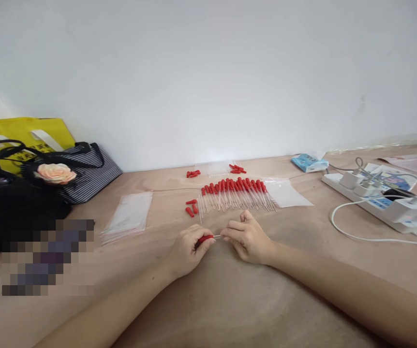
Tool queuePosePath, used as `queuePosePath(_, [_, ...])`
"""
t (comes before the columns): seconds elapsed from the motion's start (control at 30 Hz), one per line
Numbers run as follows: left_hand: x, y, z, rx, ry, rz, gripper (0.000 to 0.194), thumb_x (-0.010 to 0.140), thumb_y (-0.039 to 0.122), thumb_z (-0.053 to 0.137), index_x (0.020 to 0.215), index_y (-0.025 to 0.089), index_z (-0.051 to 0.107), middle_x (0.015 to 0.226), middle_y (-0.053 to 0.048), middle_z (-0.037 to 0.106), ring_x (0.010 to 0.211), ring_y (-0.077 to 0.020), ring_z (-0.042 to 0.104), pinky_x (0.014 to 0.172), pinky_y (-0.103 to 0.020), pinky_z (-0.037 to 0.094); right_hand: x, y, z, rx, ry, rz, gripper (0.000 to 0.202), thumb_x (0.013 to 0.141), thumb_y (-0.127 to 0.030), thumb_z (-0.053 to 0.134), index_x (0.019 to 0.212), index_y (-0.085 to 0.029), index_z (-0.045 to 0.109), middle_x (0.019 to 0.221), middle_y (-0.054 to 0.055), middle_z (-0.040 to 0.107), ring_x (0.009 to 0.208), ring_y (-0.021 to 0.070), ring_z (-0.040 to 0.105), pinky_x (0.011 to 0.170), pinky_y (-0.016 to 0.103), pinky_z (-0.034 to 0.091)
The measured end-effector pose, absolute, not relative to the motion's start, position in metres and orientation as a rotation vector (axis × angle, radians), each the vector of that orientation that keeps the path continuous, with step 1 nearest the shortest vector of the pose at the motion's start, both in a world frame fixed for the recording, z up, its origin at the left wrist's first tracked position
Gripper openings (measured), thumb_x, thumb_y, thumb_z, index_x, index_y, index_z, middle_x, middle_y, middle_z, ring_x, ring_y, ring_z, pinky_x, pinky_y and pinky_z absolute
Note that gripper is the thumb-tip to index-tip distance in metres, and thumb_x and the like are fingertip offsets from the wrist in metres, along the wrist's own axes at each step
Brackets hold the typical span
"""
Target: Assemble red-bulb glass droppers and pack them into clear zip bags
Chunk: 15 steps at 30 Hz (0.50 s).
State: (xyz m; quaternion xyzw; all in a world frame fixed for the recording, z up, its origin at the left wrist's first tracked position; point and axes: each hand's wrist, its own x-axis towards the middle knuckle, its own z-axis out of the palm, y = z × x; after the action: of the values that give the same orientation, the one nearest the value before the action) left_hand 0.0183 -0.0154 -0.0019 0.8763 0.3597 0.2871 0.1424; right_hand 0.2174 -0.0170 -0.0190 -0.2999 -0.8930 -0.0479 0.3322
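Lower centre of frame: thin clear tube (217, 236) lies crosswise, long axis left-right, left end toward red bulb (205, 239) pinched in left hand (191, 249); right hand (246, 238) pinches its right end. Above centre, slim glassy droppers (235, 193) fan out, rounded matte-red tops toward wall (208, 87).

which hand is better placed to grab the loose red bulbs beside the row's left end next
Left, I'd judge: the left hand sits nearest the three loose red bulbs, with the right hand farther across. Both are busy, though: left on a red bulb, right at the thin clear tube.
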Motion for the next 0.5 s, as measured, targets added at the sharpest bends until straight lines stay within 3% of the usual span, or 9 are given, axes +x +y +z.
queuePosePath(0.27, [0.019,-0.012,-0.002,2.571,0.977,0.830,0.018,0.084,0.026,0.045,0.079,0.016,0.059,0.072,-0.003,0.062,0.068,-0.0142,0.054,0.065,-0.025,0.042,0.213,-0.013,-0.014,-0.831,-2.385,-0.019,0.021,0.084,-0.017,0.039,0.085,-0.016,0.060,0.072,0.001,0.059,0.059,0.0100,0.042,0.066,0.029,0.022])
queuePosePath(0.5, [0.015,-0.002,-0.003,2.546,1.077,0.819,0.019,0.082,0.033,0.050,0.078,0.020,0.063,0.070,-0.001,0.066,0.063,-0.0145,0.056,0.067,-0.027,0.042,0.222,-0.006,-0.006,-0.927,-2.439,-0.126,0.017,0.083,-0.026,0.047,0.084,-0.021,0.063,0.072,0.001,0.061,0.073,0.0142,0.046,0.067,0.031,0.020])
